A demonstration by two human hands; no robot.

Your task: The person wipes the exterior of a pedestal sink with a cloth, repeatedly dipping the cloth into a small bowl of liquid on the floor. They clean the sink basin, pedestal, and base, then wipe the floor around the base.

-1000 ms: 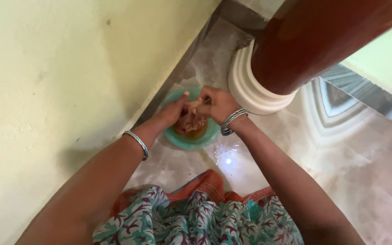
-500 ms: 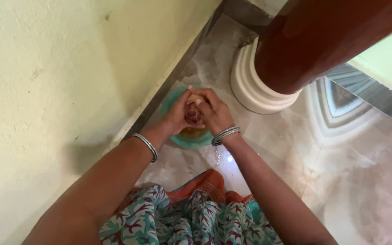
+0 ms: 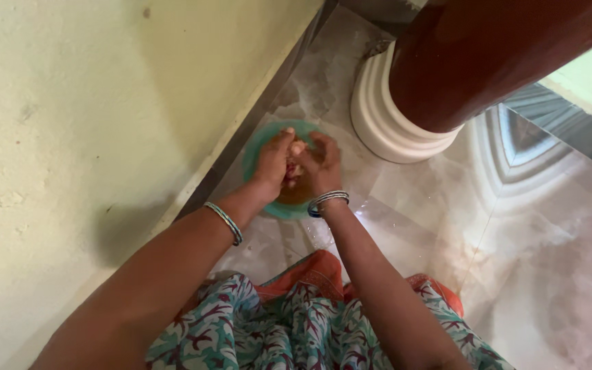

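A round green bowl (image 3: 263, 140) sits on the marble floor beside the wall, with brownish liquid (image 3: 300, 194) in it. Both hands are over the bowl, pressed close together around a pinkish lump of raw meat (image 3: 293, 166). My left hand (image 3: 273, 162) grips the lump from the left side. My right hand (image 3: 325, 164) closes on it from the right. Bangles ring both wrists. Most of the meat is hidden between the fingers.
A pale yellow wall (image 3: 104, 116) runs along the left. A dark red pillar (image 3: 488, 48) on a white ribbed base (image 3: 385, 127) stands just right of the bowl. Glossy marble floor (image 3: 536, 233) spreads to the right. My patterned teal and orange garment (image 3: 296, 322) fills the bottom.
My hands have drawn closer together on the meat and sunk a little lower into the bowl. The view has shifted slightly, with the bowl now higher in the picture.
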